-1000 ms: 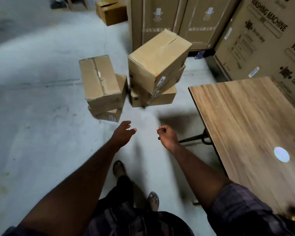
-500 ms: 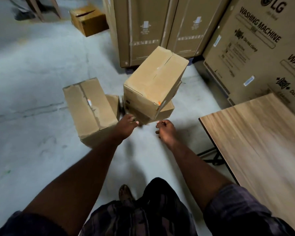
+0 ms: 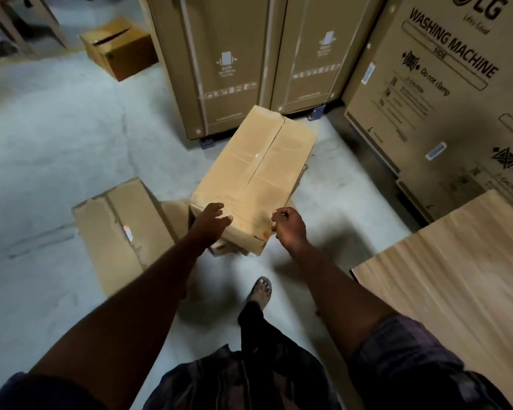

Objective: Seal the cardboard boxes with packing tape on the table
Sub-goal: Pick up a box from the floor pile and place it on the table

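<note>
Both hands are placed at the near end of the top box (image 3: 255, 179) of a floor stack, beside the table (image 3: 456, 276)

Head view: the left hand (image 3: 211, 221) is spread, fingers laid over the box's near left corner. The right hand (image 3: 289, 226) is curled at the near right corner; whether it grips the box cannot be told. The box's top flaps are closed. A second box (image 3: 119, 232) lies on the floor to the left, and a washing machine carton (image 3: 444, 93) is seen behind the table
</note>
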A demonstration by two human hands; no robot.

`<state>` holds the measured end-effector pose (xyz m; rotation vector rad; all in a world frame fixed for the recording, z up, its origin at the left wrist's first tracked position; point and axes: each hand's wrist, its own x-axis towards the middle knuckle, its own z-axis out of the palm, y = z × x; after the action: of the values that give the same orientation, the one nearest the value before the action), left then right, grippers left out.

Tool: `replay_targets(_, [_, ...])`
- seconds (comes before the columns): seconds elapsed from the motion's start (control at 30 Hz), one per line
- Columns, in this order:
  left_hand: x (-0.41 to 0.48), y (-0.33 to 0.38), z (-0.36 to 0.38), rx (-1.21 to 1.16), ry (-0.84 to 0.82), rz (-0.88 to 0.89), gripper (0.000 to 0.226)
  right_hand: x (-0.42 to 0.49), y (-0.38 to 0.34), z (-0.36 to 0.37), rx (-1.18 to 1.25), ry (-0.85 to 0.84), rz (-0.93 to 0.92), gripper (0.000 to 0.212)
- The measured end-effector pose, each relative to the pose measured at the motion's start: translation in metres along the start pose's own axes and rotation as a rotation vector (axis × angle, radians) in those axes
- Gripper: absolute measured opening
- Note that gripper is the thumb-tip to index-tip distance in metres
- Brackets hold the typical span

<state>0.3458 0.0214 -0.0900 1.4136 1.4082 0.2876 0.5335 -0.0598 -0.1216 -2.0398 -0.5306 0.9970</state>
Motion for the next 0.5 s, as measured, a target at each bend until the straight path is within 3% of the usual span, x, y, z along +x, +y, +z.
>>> replay_targets(0.5, [0.162, 0.068, 0.010, 0.046, -0.035, -0.087, 0.052, 0.152, -0.034, -0.022, 0.034, 0.085, 0.155, 0.011])
